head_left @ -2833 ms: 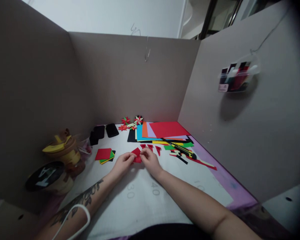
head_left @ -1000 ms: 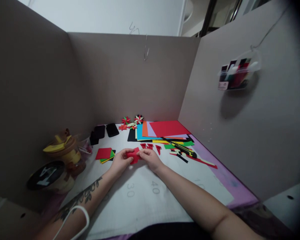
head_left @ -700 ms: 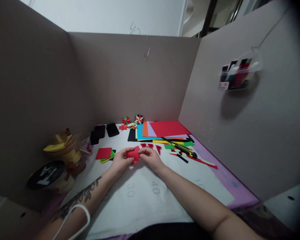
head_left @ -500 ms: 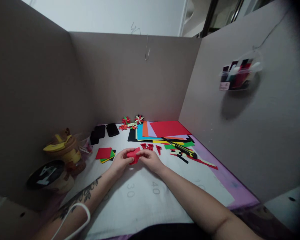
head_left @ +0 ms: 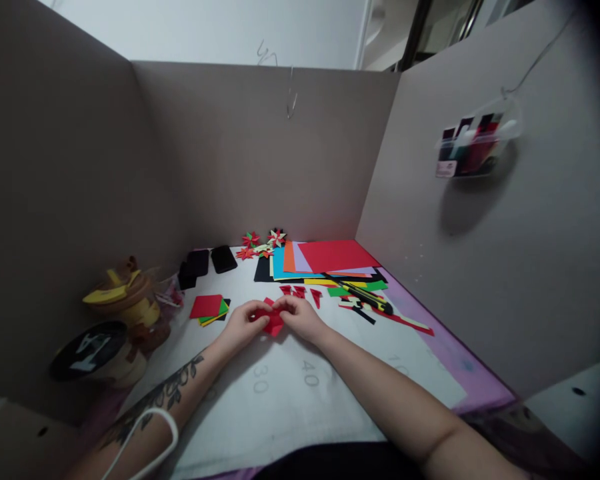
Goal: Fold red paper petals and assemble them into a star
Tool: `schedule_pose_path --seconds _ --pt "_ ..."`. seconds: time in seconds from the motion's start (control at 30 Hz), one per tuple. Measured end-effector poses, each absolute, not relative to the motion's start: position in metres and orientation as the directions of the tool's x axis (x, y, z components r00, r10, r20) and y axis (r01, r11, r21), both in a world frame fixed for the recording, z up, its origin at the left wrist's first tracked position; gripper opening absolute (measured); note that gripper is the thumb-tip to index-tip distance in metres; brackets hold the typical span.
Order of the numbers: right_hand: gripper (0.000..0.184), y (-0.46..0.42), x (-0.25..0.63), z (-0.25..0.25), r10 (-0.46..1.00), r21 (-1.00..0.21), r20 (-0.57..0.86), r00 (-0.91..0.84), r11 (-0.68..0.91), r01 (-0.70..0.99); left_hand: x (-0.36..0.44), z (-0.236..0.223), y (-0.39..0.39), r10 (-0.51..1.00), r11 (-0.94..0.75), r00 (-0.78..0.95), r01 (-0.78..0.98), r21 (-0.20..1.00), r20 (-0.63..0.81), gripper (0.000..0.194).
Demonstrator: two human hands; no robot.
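the left hand (head_left: 245, 325) is pinching the left side of the paper (head_left: 275, 325) between thumb and curled fingers, and the right hand (head_left: 301, 318) is gripping the right side likewise, neither leaving much gap. the paper is sitting between them over the middle of the desk (head_left: 280, 420); whether it is touching down is not showing.

if the hands are pulling unevenly, a crease could be going askew or an edge could be tearing, since each hand is holding only a margin. if a thumb is slipping, a flap could be springing open. the red pieces (head_left: 299, 292) are lying loose just beyond the right hand, so a forward nudge could be scattering them.

the paper is looking small, plain bright red and angular, with corners jutting out above and below the fingers. lighter and darker facets are suggesting folds, but the fingers are hiding too much for counting them.
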State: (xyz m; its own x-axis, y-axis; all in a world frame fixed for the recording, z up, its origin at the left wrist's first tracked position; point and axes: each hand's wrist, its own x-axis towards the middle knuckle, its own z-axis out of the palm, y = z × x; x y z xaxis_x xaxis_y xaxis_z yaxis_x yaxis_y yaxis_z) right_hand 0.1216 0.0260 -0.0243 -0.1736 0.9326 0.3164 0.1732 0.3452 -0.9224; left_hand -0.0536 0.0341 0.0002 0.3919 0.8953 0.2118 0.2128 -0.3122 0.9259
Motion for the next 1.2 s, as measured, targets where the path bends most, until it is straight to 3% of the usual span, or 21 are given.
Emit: schedule_pose_path --seconds 0.1,0.17,0.27,0.37,0.5,0.57,0.67,0.77,0.83,0.9,1.0,1.2 --pt "0.033 0.025 0.125 -0.022 0.886 -0.823 0.42 -0.196 0.463 0.329 -0.055 0.001 0.036 0.873 -0.369 0.439 0.313 0.875 0.211 0.02" --pt "0.032 0.022 0.127 -0.019 0.833 -0.709 0.532 -0.149 0.535 0.459 -0.055 -0.004 0.038 0.911 -0.302 0.377 0.335 0.893 0.167 0.025" --pt "0.031 0.015 0.123 -0.015 0.727 -0.503 0.639 -0.25 0.641 0.58 -0.053 -0.014 0.042 0.969 -0.111 0.244 0.257 0.96 0.047 0.039" --pt "0.035 0.01 0.115 -0.015 0.68 -0.357 0.622 -0.388 0.688 0.632 -0.05 -0.021 0.043 0.983 0.003 0.181 0.112 0.994 -0.023 0.049" --pt "0.028 0.016 0.112 -0.026 0.693 -0.328 0.592 -0.412 0.673 0.663 -0.049 -0.021 0.043 0.974 0.134 0.19 -0.06 0.989 -0.12 0.056" --pt "0.026 0.022 0.116 -0.033 0.697 -0.346 0.594 -0.402 0.673 0.654 -0.05 -0.021 0.043 0.961 0.151 0.237 -0.028 0.988 -0.14 0.056" --pt "0.021 0.032 0.123 -0.039 0.707 -0.389 0.549 -0.446 0.688 0.613 -0.056 -0.019 0.043 0.95 -0.134 0.308 0.277 0.951 0.044 0.043" --pt "0.021 0.038 0.131 -0.042 0.726 -0.437 0.482 -0.491 0.684 0.584 -0.065 -0.015 0.041 0.817 -0.561 0.494 0.566 0.605 0.296 0.031" --pt "0.022 0.041 0.136 -0.043 0.742 -0.477 0.452 -0.494 0.67 0.57 -0.069 -0.011 0.038 0.725 -0.688 0.619 0.63 0.362 0.301 0.032" --pt "0.023 0.042 0.139 -0.043 0.753 -0.506 0.435 -0.494 0.658 0.557 -0.07 -0.007 0.034 0.661 -0.75 0.709 0.622 0.226 0.245 0.036" --pt "0.021 0.043 0.142 -0.042 0.753 -0.509 0.425 -0.502 0.658 0.556 -0.071 -0.001 0.03 0.608 -0.793 0.776 0.584 0.171 0.171 0.041" --pt "0.014 0.042 0.137 -0.04 0.844 -0.586 0.373 -0.385 0.536 0.608 -0.074 0.002 0.029 0.587 -0.805 0.798 0.557 0.206 0.137 0.041"
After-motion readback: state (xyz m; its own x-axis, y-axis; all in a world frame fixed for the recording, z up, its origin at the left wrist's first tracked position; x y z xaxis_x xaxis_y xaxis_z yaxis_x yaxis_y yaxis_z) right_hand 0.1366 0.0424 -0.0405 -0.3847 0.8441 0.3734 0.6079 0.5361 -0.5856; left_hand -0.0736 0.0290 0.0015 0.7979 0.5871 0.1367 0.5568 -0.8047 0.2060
